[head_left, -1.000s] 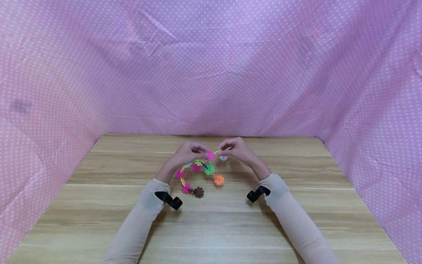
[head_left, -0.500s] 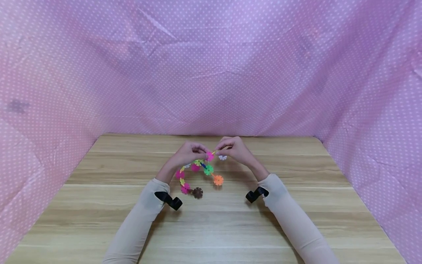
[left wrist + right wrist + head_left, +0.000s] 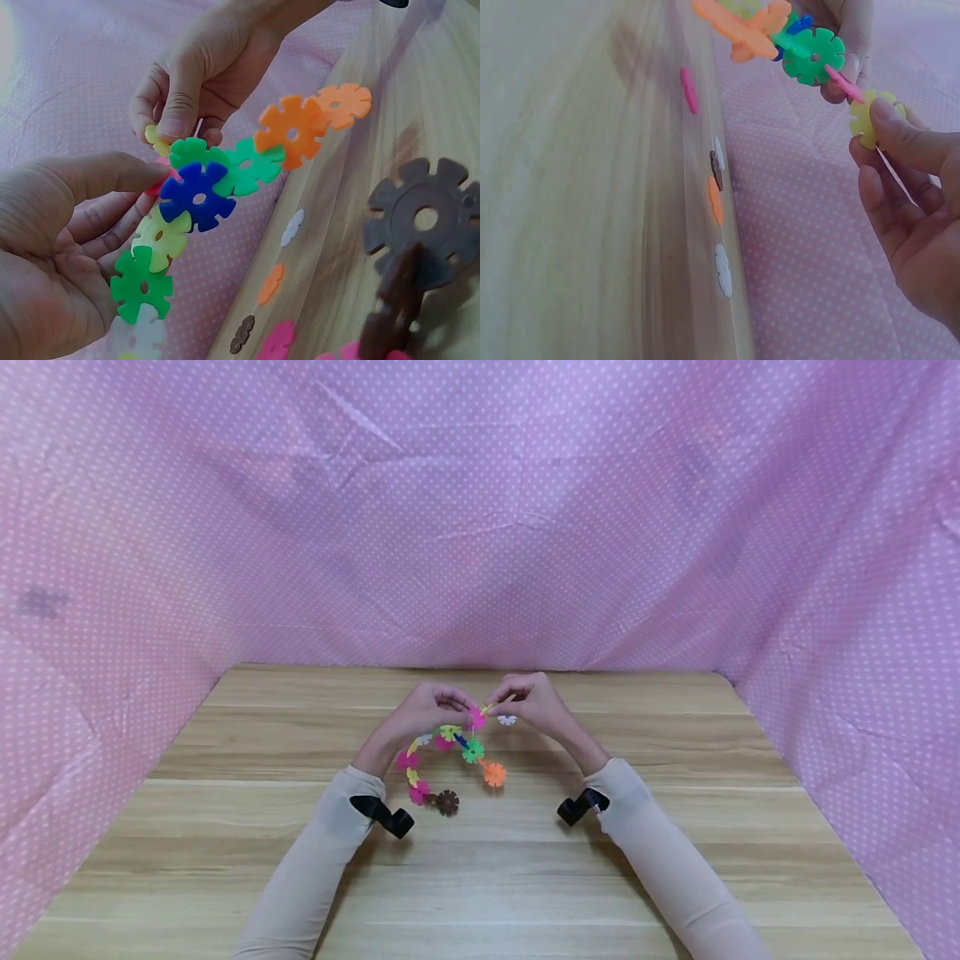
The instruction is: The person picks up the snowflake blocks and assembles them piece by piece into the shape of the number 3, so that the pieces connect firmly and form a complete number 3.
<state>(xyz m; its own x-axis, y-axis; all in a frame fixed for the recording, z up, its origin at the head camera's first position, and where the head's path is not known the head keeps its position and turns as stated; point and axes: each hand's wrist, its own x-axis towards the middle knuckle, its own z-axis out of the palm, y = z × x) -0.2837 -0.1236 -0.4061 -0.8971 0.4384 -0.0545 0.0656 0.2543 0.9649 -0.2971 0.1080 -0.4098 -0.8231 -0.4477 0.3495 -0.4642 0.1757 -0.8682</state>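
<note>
A chain of interlocked plastic snowflake discs hangs between my hands above the table. My left hand (image 3: 426, 710) pinches it by a pink snowflake disc (image 3: 477, 719), partly hidden by the fingers. My right hand (image 3: 538, 703) pinches a yellow snowflake disc (image 3: 862, 124) between thumb and fingers, its edge against the pink one. Whether their slots are fully joined I cannot tell. Near the pink disc are a green disc (image 3: 802, 67) and a blue disc (image 3: 181, 193). One branch ends in an orange disc (image 3: 494, 775), and a curved one ends in a brown disc (image 3: 448, 802).
On the wooden table (image 3: 480, 893) lie several loose discs, among them a white disc (image 3: 724, 270), an orange disc (image 3: 715, 201), a brown disc (image 3: 716, 172) and a pink disc (image 3: 689, 90). A pink dotted cloth (image 3: 480, 527) surrounds the table's back and sides.
My right hand has shifted slightly left, bringing the yellow disc closer to the pink one. The hanging chain has sunk a little. My left hand keeps its pinch.
</note>
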